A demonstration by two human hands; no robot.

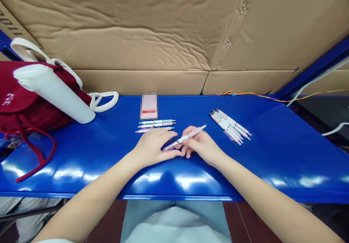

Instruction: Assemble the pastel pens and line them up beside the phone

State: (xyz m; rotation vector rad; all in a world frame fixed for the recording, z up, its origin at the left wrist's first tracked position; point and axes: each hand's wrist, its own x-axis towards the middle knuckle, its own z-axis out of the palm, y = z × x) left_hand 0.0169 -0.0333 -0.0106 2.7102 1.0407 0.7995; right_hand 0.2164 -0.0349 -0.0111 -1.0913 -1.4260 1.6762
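A pale pink and white pen (188, 136) is pinched in my right hand (204, 146), tilted with its tip up to the right. My left hand (152, 146) is just left of it, thumb and fingers spread apart. The pen's lower end reaches into that gap; I cannot tell whether it touches the palm. Beyond my left hand, several pastel pens (156, 124) lie side by side, partly covered by the hand. To the right of my right hand rests a bunch of similar pens (230, 126), lying slantwise on the blue table (191, 108).
A phone-like item (149, 106), partly pixelated, lies behind the left pens. At the left stand a dark red bag (27, 101) with white handles and a leaning white bottle (57, 92). Cardboard (163, 35) walls the back. Thin coloured wires (251, 93) run along the back right.
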